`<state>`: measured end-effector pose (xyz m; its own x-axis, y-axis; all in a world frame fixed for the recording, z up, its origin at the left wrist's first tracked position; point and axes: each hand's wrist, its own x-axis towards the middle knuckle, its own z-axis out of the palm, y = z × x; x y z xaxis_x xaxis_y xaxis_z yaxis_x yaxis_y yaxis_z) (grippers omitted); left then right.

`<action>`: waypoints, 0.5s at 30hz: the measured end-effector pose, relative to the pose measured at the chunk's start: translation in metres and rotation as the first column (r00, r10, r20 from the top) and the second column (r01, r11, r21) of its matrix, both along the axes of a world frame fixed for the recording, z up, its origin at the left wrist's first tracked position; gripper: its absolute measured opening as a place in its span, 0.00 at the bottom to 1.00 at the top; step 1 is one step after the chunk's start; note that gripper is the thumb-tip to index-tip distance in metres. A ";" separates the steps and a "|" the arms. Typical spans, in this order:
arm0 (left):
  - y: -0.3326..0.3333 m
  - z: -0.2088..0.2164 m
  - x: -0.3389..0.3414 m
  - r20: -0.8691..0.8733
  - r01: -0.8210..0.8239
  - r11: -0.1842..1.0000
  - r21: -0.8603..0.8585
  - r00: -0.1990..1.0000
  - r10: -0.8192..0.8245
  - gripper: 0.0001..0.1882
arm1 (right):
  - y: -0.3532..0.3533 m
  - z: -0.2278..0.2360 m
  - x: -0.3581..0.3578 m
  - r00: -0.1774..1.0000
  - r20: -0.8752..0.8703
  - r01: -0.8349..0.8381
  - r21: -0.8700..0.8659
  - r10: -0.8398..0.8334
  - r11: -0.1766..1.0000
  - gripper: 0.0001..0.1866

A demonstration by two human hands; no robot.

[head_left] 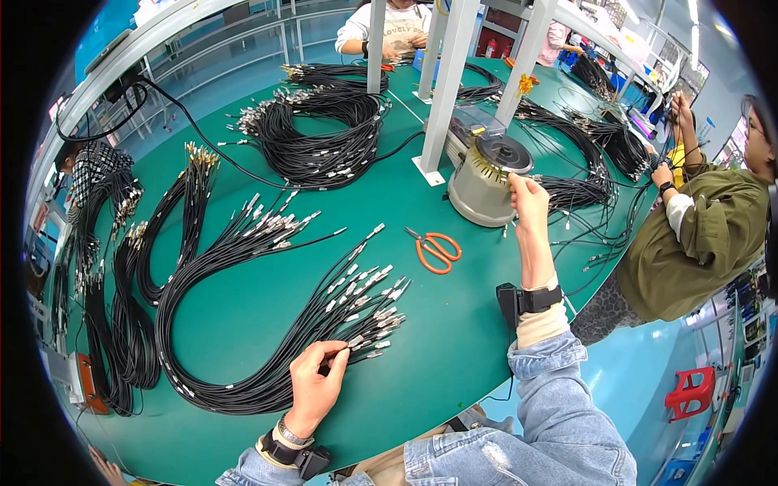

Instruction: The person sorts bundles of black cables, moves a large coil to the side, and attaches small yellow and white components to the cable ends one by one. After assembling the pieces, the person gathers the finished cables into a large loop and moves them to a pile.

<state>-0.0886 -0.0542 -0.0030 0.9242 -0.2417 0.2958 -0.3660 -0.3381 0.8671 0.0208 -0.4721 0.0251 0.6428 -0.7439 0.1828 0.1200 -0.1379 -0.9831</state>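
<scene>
My left hand (318,382) is closed in a pinch on the end of a black cable (351,347), at the near edge of a fan of white-tagged cable ends. That cable belongs to a long black cable bundle (174,332) bent in a U on the green table. My right hand (531,202) reaches forward with its fingers pinched at the rim of a round grey machine (478,193). A dark disc with a fringe of yellowish strips tops the machine. What the right fingertips hold is too small to make out.
Orange-handled scissors (435,249) lie between my hands. A coiled cable bundle (320,138) sits farther back, and more bundles (130,316) hang over the left edge. White metal posts (446,89) rise mid-table. A co-worker in a green jacket (697,243) stands at right, near a red stool (691,394).
</scene>
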 end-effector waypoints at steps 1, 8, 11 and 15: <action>0.000 0.000 0.000 -0.003 -0.003 1.000 0.001 1.000 0.003 0.04 | 0.001 -0.001 0.000 1.000 -0.003 -0.003 0.001 0.003 1.000 0.13; -0.002 0.003 0.001 0.028 -0.012 1.000 0.006 1.000 0.012 0.04 | 0.002 0.000 0.004 0.965 0.238 -0.147 0.125 0.114 0.981 0.07; -0.003 0.002 0.000 0.051 -0.040 0.999 0.005 0.998 0.040 0.04 | 0.029 0.016 -0.007 0.921 0.313 -0.280 0.120 0.232 0.952 0.06; -0.003 0.003 0.000 0.081 -0.086 0.996 0.017 0.993 0.084 0.04 | 0.122 0.031 -0.045 0.820 0.243 -0.544 0.052 0.518 0.837 0.04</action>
